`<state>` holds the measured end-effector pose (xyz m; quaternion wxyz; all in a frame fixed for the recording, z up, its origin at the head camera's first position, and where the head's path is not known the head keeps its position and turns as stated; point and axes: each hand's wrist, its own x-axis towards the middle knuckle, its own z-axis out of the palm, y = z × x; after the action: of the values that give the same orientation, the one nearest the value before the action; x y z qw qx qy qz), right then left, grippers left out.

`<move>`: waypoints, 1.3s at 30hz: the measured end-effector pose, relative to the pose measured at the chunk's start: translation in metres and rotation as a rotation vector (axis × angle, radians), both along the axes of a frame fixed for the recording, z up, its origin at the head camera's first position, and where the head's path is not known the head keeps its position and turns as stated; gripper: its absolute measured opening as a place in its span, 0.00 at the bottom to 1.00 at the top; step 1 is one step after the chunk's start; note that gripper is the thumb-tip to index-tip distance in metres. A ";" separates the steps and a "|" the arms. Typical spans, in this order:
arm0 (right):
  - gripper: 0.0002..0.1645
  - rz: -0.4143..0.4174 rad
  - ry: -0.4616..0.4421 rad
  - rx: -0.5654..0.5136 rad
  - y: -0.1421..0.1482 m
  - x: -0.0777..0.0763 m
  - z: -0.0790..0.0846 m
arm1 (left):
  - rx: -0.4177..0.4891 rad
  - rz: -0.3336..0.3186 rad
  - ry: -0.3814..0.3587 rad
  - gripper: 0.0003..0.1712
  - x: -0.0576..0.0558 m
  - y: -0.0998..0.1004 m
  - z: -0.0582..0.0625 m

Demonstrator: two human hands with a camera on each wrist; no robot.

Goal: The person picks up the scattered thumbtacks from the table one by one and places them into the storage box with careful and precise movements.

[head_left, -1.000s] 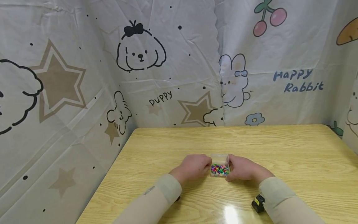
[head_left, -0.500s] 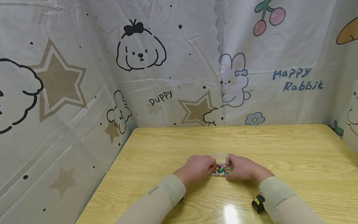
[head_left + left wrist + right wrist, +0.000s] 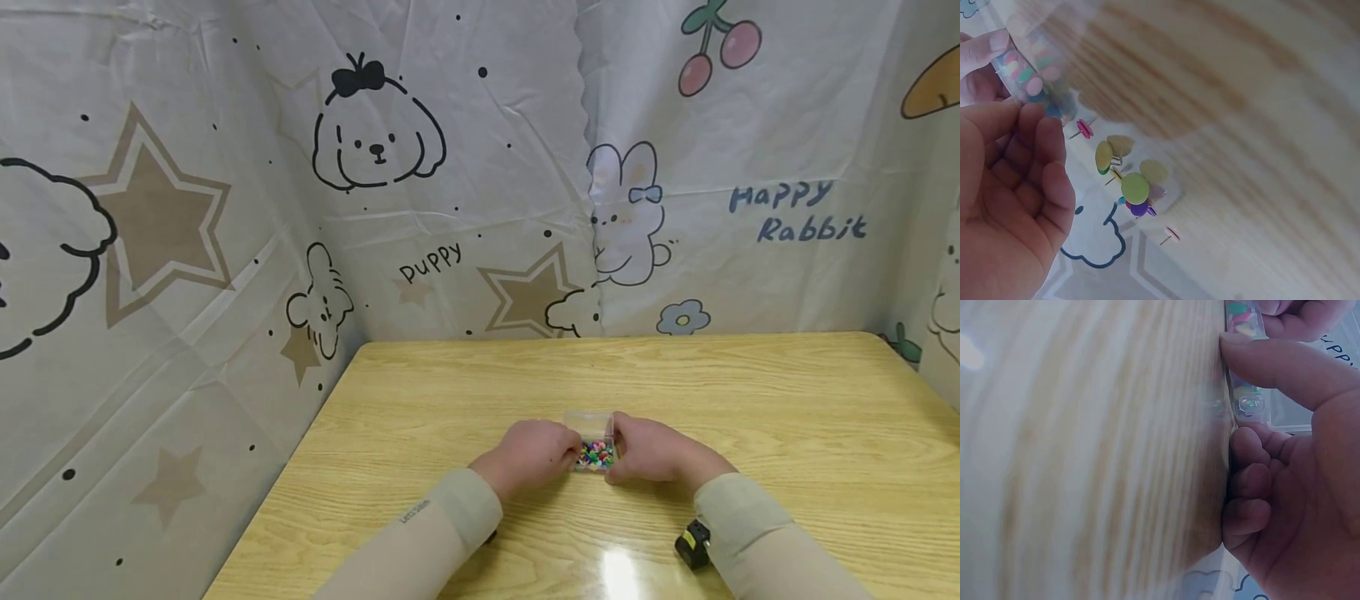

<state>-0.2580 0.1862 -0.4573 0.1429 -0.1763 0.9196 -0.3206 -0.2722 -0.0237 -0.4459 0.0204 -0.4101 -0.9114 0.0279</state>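
A small clear plastic box of colourful flat-headed thumbtacks stands on the table with its hinged lid raised at the back. My right hand grips the box's right side, thumb at the front. Over the left part of the box is my left hand, fingers curled and thumb and fingertips together among the tacks. Whether they pinch a tack is hidden. In the left wrist view, loose thumbtacks, such as a green one and a pink one, lie on the table near the left hand.
The pale wood table carries the box and the loose tacks. A printed cloth hangs behind and at the left of the table. A black wrist device sits under the right sleeve.
My left hand has moved a little to the right, from the box's left edge to over the tacks. The right hand keeps its hold on the box.
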 end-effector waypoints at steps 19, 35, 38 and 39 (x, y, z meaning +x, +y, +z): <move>0.30 -0.011 0.021 0.030 -0.001 -0.001 0.000 | 0.049 0.118 -0.080 0.08 -0.004 -0.018 0.014; 0.30 -0.005 0.012 0.024 -0.001 0.001 0.000 | -0.010 0.160 -0.103 0.10 -0.015 -0.043 0.018; 0.30 -0.011 0.014 0.026 -0.002 0.001 -0.001 | -0.011 0.168 -0.095 0.09 -0.016 -0.045 0.015; 0.30 -0.013 0.013 0.027 -0.002 0.002 -0.001 | -0.018 0.168 -0.086 0.08 -0.017 -0.045 0.014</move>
<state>-0.2563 0.1843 -0.4580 0.1371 -0.1707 0.9258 -0.3080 -0.2888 -0.0690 -0.4321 -0.0250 -0.3332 -0.9423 0.0200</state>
